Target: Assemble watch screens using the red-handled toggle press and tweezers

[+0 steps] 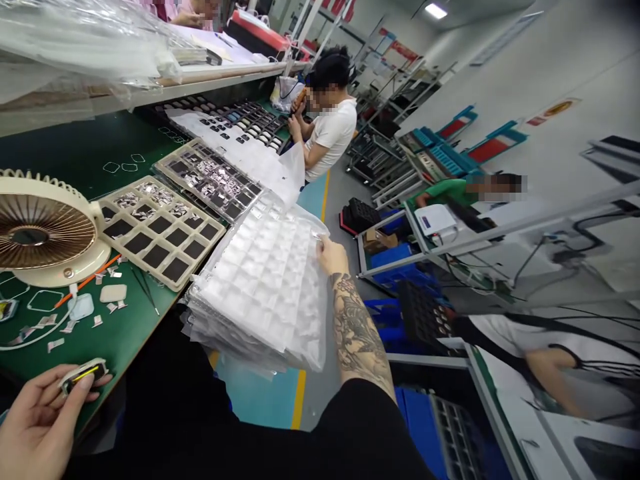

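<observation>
My left hand (43, 420) at the bottom left pinches a small oval part with a white rim and a yellow streak (83, 375). My right hand (333, 258), on a tattooed forearm, grips the upper edge of a thick stack of clear plastic trays (255, 287) with moulded cells. The stack leans over the bench edge. Beside it, on a green work mat (85, 150), lie two cream-framed trays (160, 233) with dark cells and silvery pieces. Small scraps, tweezers and an orange-handled tool (87, 281) lie near my left hand.
A cream desk fan (47, 230) stands on the mat at the left. Farther along the bench, a seated co-worker (333, 123) works beside dark trays. A shelf (150, 90) runs above the bench. Blue crates (395, 263), machines and another co-worker fill the right side.
</observation>
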A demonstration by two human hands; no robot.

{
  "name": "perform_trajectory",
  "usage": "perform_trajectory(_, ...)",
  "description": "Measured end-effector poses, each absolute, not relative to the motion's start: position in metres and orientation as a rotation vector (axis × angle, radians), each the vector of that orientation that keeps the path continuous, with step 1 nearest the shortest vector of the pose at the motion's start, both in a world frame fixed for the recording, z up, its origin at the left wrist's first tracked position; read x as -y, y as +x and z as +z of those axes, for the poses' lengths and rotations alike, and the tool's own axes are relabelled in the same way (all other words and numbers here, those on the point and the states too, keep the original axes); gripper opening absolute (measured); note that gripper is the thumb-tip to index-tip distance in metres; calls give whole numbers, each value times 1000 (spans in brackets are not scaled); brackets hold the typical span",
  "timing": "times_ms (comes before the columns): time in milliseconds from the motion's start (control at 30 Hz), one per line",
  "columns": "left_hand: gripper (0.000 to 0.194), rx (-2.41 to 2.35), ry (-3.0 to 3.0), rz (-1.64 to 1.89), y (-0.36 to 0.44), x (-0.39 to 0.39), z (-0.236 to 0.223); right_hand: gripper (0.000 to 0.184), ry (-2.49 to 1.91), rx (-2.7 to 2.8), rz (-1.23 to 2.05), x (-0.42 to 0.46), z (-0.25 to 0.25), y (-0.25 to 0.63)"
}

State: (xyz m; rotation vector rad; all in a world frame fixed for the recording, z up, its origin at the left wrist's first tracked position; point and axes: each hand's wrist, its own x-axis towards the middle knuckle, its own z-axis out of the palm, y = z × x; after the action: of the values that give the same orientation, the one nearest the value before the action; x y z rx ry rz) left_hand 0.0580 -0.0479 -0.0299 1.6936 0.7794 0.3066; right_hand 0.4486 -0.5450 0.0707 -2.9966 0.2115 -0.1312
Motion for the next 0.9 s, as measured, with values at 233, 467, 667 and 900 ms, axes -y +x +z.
perform_trajectory(233, 53, -774, 1378, 421, 69, 54, -6, 45, -2142, 538, -648, 428, 80, 333)
perform_trajectory(467, 55, -795, 1161, 576, 49, 44, 1, 33, -1643, 941, 85, 227, 31, 209)
perform_trajectory(667, 43, -872, 1053, 760, 3, 33, 5, 29, -1322, 1050, 682, 129, -11, 162)
perform_trajectory(900, 44, -794, 933, 883, -31, 33, 7, 34, -1252, 1373, 579, 89, -11, 158)
